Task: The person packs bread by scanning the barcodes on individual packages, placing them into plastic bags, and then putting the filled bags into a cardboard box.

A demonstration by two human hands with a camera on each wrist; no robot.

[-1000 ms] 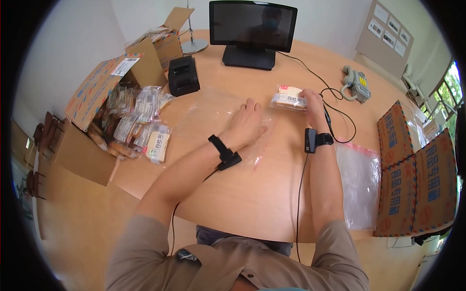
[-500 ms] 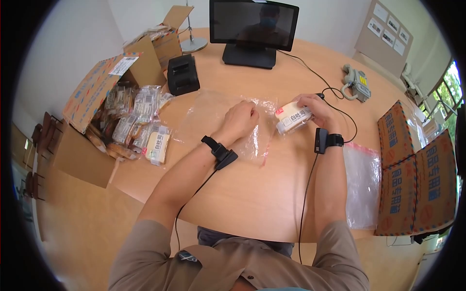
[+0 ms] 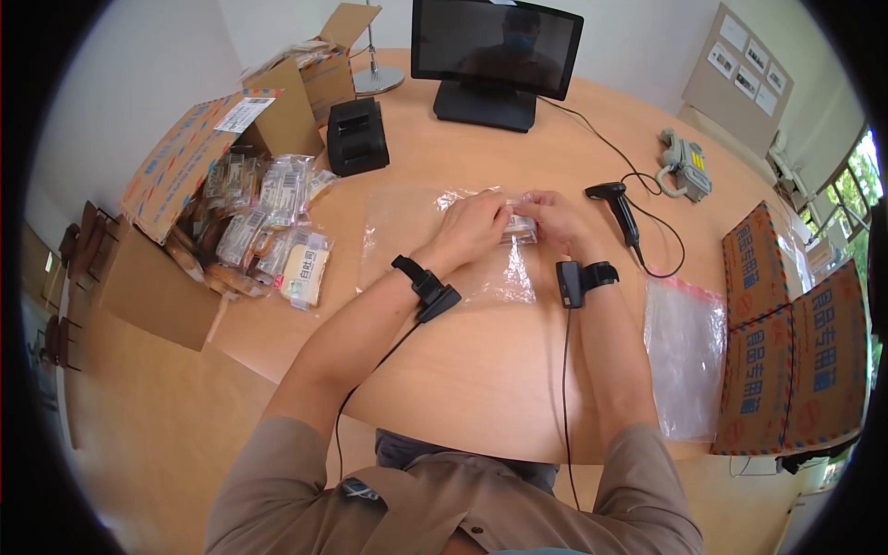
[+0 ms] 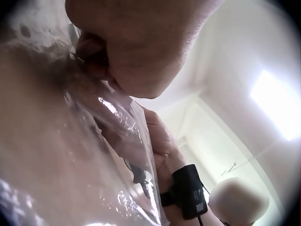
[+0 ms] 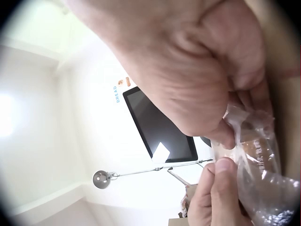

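A wrapped packet of sliced white toast [image 3: 521, 228] is at the mouth of a clear plastic bag [image 3: 511, 277] on the table. My right hand [image 3: 552, 219] grips the packet from its right side, hiding much of it. My left hand [image 3: 474, 225] lies over the bag, its curled fingers pinching the film at the opening. In the right wrist view, the left thumb [image 5: 224, 186] presses on the plastic close beside the right fingers. The left wrist view shows the bag film [image 4: 117, 117] stretched between both hands.
At left, an open carton [image 3: 157, 287] spills wrapped breads [image 3: 245, 231]. A black scanner cradle [image 3: 358, 139] and monitor [image 3: 495, 51] stand behind. Right of the hands are a corded barcode scanner [image 3: 618, 208], a telephone [image 3: 686, 166], flat plastic bags [image 3: 683, 361] and another carton [image 3: 786, 342].
My right hand has brought the toast packet leftward and nearer, to the bag's mouth, uncovering the scanner. My left hand went from spread fingers on the bag to pinching its edge.
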